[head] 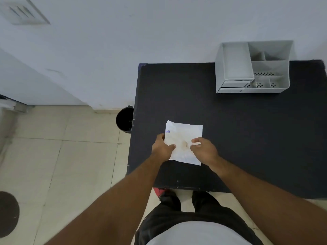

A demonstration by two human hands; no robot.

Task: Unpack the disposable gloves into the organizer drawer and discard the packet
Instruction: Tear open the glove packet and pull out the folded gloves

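A white packet of disposable gloves with blue lettering lies over the near left part of the black table. My left hand grips its left edge and my right hand pinches its right side. The packet looks sealed, with a faint glove shape showing through it. A grey desk organizer stands at the table's far right against the wall. Its small drawer at the lower left front is closed.
A black bin with a dark liner stands on the tiled floor just left of the table. A white wall runs behind the table. My legs are at the near table edge. A dark round patch marks the floor at far left.
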